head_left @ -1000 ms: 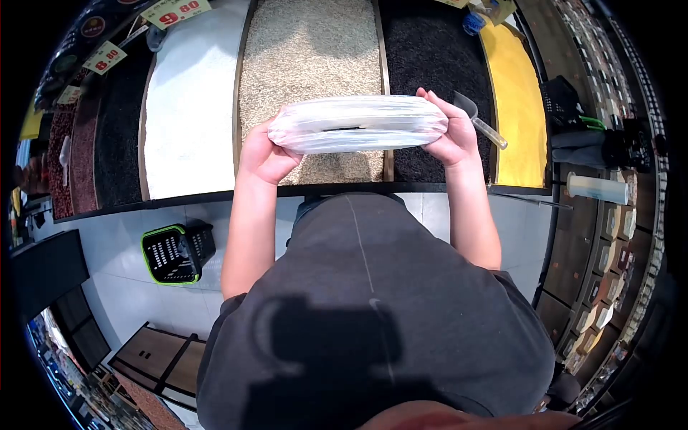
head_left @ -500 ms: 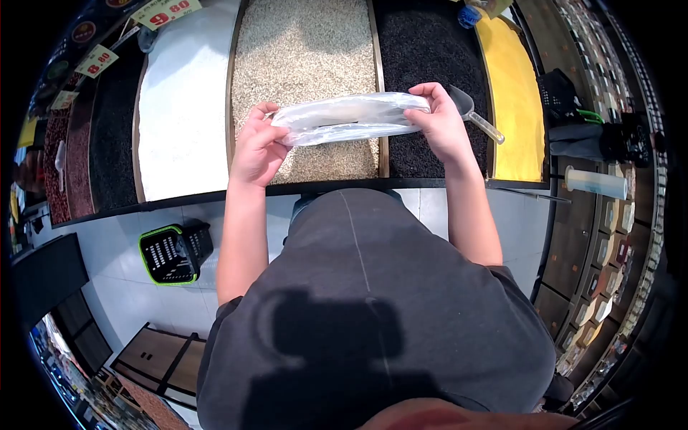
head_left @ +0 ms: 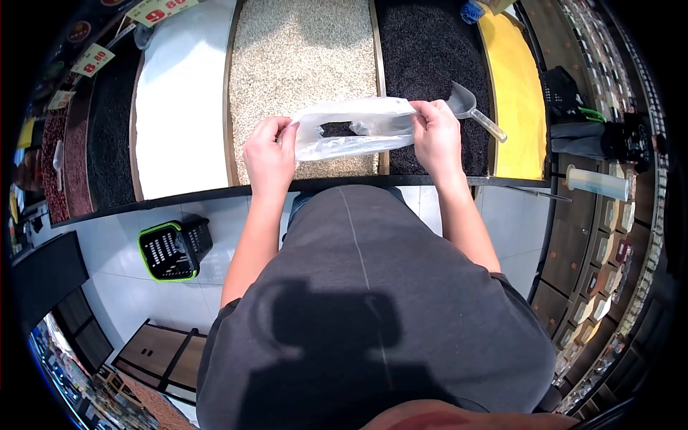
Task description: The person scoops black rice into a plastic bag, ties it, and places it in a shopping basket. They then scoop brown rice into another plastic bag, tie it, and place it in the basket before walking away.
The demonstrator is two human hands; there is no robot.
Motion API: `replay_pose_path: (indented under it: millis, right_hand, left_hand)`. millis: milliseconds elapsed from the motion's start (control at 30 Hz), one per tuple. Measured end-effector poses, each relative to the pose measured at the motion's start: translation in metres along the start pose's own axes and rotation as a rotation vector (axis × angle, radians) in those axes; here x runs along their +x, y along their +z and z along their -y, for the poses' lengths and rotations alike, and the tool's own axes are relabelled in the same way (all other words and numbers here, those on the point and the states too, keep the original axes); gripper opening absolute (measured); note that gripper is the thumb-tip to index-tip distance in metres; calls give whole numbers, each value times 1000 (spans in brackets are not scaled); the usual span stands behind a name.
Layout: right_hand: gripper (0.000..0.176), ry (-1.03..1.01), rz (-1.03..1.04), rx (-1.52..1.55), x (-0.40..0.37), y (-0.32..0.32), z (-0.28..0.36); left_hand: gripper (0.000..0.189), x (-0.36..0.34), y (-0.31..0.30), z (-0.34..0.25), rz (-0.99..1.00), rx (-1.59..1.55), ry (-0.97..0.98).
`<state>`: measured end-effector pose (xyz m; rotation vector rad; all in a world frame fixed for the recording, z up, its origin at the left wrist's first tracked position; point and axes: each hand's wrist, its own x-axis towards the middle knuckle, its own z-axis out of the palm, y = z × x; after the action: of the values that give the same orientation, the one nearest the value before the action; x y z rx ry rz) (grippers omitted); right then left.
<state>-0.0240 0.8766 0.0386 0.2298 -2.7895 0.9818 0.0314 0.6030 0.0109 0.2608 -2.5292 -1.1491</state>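
Observation:
A clear plastic bag (head_left: 351, 148) is stretched between my two hands, its mouth spread apart and dark grain showing inside the opening. My left hand (head_left: 271, 154) pinches the left end of the rim. At the right end, my right hand (head_left: 438, 136) grips the rim between thumb and fingers. Below the bag lie pale grain (head_left: 304, 64) and black grain (head_left: 430, 61) in neighbouring compartments. A scoop (head_left: 464, 104) with a clear handle rests on the black grain, just right of my right hand, its handle reaching over the yellow grain (head_left: 517, 100).
White grain or flour (head_left: 183, 107) fills a compartment on the left, with darker bins beyond it. Price signs (head_left: 93, 60) stand at the upper left. A black basket with a green rim (head_left: 159, 231) sits on the floor. Another person's legs (head_left: 580, 140) show at right.
The bag's mouth has spread wider, and dark grain now shows through it. My left hand has moved slightly right, and both hands have come a little lower.

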Motion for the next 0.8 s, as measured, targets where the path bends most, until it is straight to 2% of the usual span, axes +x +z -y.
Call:
replay_pose_path:
  millis: [67, 133, 200, 267, 300, 367, 433, 467, 500, 533, 600, 667, 700, 767, 800]
  right_hand:
    - [11, -31, -25, -22, 0, 1, 1]
    - [11, 155, -52, 140, 1, 1, 7]
    - [13, 129, -39, 112, 1, 1, 1]
    - [16, 106, -23, 83, 1, 0, -2]
    - [16, 136, 18, 126, 1, -1, -2]
    - [17, 169, 60, 166, 4, -6, -2]
    - [17, 473, 315, 629, 9, -10, -4]
    - [17, 474, 313, 628, 10, -8, -7]
    - [17, 580, 324, 941, 8, -4, -11]
    - [16, 682, 331, 1255, 8, -1, -15]
    - [16, 669, 339, 1267, 8, 3, -19]
    - [15, 642, 351, 1294, 8, 6, -21]
    - [15, 642, 351, 1292, 9, 6, -21]
    - [15, 637, 387, 1238, 11, 6, -19]
    - [15, 636, 389, 1237, 13, 7, -23]
  left_hand:
    - [5, -2, 2, -3, 26, -134, -136]
    - [4, -1, -1, -8, 48, -191, -195]
    - [5, -1, -2, -5, 72, -248, -258]
    - [13, -2, -6, 6, 203, -168, -62]
    - [13, -2, -4, 7, 206, -168, -64]
    - [25, -2, -2, 3, 162, -122, 44]
    - [29, -3, -2, -4, 151, -57, 96]
    - [33, -3, -2, -6, 137, 9, 149]
    - [33, -2, -2, -5, 137, 7, 149]
    - [35, -2, 0, -5, 146, 2, 116]
    - [37, -2, 5, 1, 154, -4, 79]
    - [48, -2, 14, 12, 231, -325, -158]
    - [48, -3, 18, 15, 231, -326, -159]
    - [60, -2, 20, 6, 267, -994, -517]
    - [60, 0, 18, 0, 265, -995, -517]
